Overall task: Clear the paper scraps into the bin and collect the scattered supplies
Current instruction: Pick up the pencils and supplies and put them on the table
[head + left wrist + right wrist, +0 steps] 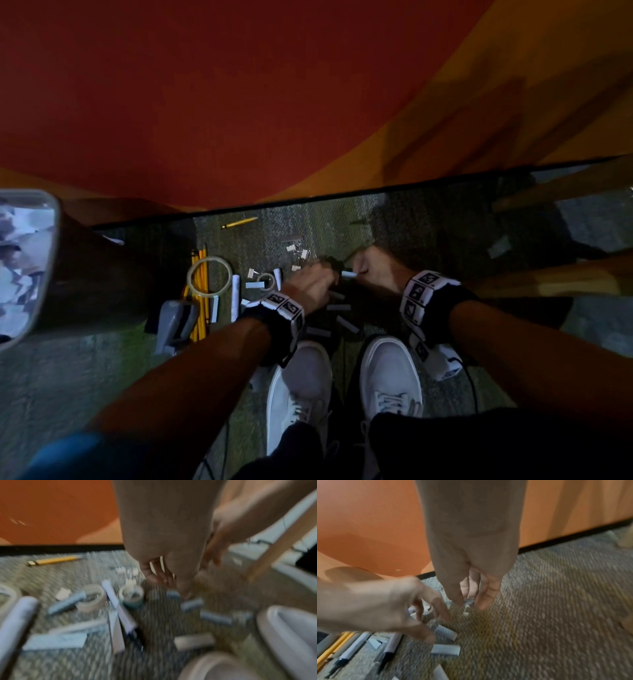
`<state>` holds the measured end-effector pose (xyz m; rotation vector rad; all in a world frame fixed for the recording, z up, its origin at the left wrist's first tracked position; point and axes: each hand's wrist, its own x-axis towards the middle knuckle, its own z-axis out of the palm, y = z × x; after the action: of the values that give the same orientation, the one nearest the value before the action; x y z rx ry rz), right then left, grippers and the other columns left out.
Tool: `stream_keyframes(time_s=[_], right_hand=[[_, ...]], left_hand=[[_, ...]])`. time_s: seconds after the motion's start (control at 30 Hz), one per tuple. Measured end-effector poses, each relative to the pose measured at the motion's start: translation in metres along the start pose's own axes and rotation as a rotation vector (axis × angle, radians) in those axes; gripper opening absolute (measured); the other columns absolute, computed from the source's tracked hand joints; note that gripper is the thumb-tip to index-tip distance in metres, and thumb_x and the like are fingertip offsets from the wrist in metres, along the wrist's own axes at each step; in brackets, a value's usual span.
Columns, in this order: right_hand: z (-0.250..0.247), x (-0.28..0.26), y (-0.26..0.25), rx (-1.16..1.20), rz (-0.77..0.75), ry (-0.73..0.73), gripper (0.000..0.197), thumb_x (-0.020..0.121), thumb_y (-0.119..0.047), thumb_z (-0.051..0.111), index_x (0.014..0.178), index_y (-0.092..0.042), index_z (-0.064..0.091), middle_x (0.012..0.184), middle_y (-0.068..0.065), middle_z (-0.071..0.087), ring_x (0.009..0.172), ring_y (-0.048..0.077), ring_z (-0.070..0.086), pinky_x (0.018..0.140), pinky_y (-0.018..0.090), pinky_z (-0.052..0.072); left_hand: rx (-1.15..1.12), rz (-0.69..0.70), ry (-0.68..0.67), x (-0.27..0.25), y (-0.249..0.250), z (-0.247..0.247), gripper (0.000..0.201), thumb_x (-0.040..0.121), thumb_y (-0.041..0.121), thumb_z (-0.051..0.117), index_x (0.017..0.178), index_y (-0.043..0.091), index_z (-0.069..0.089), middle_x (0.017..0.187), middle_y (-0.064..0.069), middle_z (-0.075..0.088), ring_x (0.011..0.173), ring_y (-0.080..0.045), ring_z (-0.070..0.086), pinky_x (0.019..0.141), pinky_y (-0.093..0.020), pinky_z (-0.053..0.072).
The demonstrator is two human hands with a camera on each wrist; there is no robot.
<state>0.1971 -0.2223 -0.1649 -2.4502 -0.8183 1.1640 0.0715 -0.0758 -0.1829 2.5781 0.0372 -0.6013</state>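
Both hands reach down to the carpet among several white paper scraps. My right hand pinches one small scrap between thumb and fingers; the right wrist view shows that scrap at the fingertips of the right hand. My left hand hovers just left of it. Its fingers are spread and loosely bent over the scraps and hold nothing I can see. In the blurred left wrist view the left hand hangs above scraps. The bin at far left holds paper.
On the carpet left of the hands lie a large tape ring, a bundle of yellow pencils, a grey stapler, a small tape roll and a lone pencil. Markers lie nearby. White shoes stand below; an orange wall is ahead.
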Motion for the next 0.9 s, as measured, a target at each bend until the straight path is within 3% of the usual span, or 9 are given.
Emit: stream_keyframes(time_s=[0.1, 0.2, 0.27, 0.37, 0.47, 0.63, 0.7, 0.77, 0.9], right_hand=[[0.007, -0.001, 0.008, 0.035, -0.002, 0.032, 0.009, 0.085, -0.021, 0.069, 0.082, -0.015, 0.063, 0.084, 0.001, 0.062, 0.080, 0.020, 0.059, 0.075, 0.036, 0.050], [0.005, 0.002, 0.012, 0.068, -0.006, 0.048, 0.028, 0.084, -0.035, 0.073, 0.070, -0.013, 0.064, 0.068, 0.003, 0.063, 0.064, 0.020, 0.059, 0.060, 0.035, 0.047], [0.002, 0.006, 0.012, 0.102, -0.008, 0.056, 0.024, 0.084, -0.028, 0.074, 0.066, -0.016, 0.062, 0.064, 0.001, 0.061, 0.061, 0.016, 0.057, 0.059, 0.029, 0.041], [-0.013, 0.001, 0.002, 0.090, -0.012, 0.092, 0.007, 0.082, -0.005, 0.070, 0.075, -0.003, 0.070, 0.077, 0.013, 0.069, 0.076, 0.029, 0.066, 0.068, 0.034, 0.052], [-0.035, -0.012, -0.012, 0.089, 0.005, 0.122, 0.006, 0.084, 0.000, 0.066, 0.080, -0.005, 0.068, 0.085, 0.009, 0.065, 0.084, 0.028, 0.064, 0.080, 0.036, 0.053], [-0.091, -0.050, -0.044, 0.076, -0.010, 0.180, 0.011, 0.081, -0.005, 0.070, 0.074, -0.012, 0.066, 0.083, 0.011, 0.071, 0.077, 0.022, 0.068, 0.070, 0.032, 0.055], [-0.121, -0.072, -0.063, 0.102, -0.036, 0.226, 0.006, 0.080, -0.004, 0.068, 0.074, -0.006, 0.069, 0.077, 0.013, 0.072, 0.073, 0.023, 0.069, 0.068, 0.036, 0.058], [-0.153, -0.097, -0.086, 0.048, -0.066, 0.282, 0.008, 0.081, -0.005, 0.065, 0.076, -0.007, 0.069, 0.072, 0.009, 0.070, 0.070, 0.022, 0.067, 0.061, 0.028, 0.055], [-0.212, -0.156, -0.126, -0.020, -0.145, 0.374, 0.003, 0.084, -0.009, 0.070, 0.083, -0.011, 0.071, 0.073, 0.000, 0.068, 0.069, 0.013, 0.063, 0.060, 0.026, 0.049]], left_hand=[[0.058, 0.056, 0.020, 0.009, -0.004, 0.019, 0.042, 0.083, 0.004, 0.040, 0.117, 0.005, 0.064, 0.126, -0.015, 0.057, 0.128, -0.035, 0.044, 0.105, -0.041, 0.038], [0.110, 0.040, 0.012, 0.014, -0.007, 0.019, 0.030, 0.085, 0.004, 0.047, 0.109, 0.008, 0.065, 0.119, -0.011, 0.058, 0.123, -0.029, 0.045, 0.103, -0.032, 0.034], [0.101, 0.037, 0.023, 0.013, -0.008, 0.010, 0.028, 0.087, 0.006, 0.053, 0.112, 0.007, 0.065, 0.122, -0.011, 0.058, 0.122, -0.029, 0.047, 0.101, -0.032, 0.034], [0.024, 0.014, 0.096, 0.007, -0.008, -0.016, 0.021, 0.089, 0.010, 0.060, 0.109, 0.008, 0.064, 0.118, -0.014, 0.061, 0.112, -0.031, 0.055, 0.090, -0.034, 0.041], [-0.004, -0.070, 0.118, -0.001, -0.007, -0.052, 0.013, 0.086, 0.013, 0.065, 0.099, 0.016, 0.066, 0.103, -0.009, 0.066, 0.095, -0.030, 0.063, 0.076, -0.032, 0.046], [0.013, -0.078, 0.197, -0.023, 0.010, -0.130, 0.009, 0.088, 0.022, 0.068, 0.096, 0.026, 0.066, 0.093, -0.002, 0.068, 0.082, -0.025, 0.066, 0.072, -0.041, 0.056], [0.041, -0.075, 0.288, -0.033, 0.024, -0.166, 0.014, 0.087, 0.031, 0.070, 0.100, 0.029, 0.067, 0.096, 0.000, 0.070, 0.084, -0.025, 0.066, 0.073, -0.042, 0.057], [0.088, -0.052, 0.355, -0.047, 0.044, -0.204, 0.016, 0.086, 0.035, 0.070, 0.101, 0.031, 0.067, 0.098, 0.000, 0.070, 0.087, -0.026, 0.066, 0.073, -0.043, 0.056], [0.142, 0.039, 0.455, -0.079, 0.092, -0.281, 0.012, 0.088, 0.026, 0.069, 0.100, 0.024, 0.070, 0.099, -0.001, 0.070, 0.088, -0.026, 0.066, 0.075, -0.043, 0.056]])
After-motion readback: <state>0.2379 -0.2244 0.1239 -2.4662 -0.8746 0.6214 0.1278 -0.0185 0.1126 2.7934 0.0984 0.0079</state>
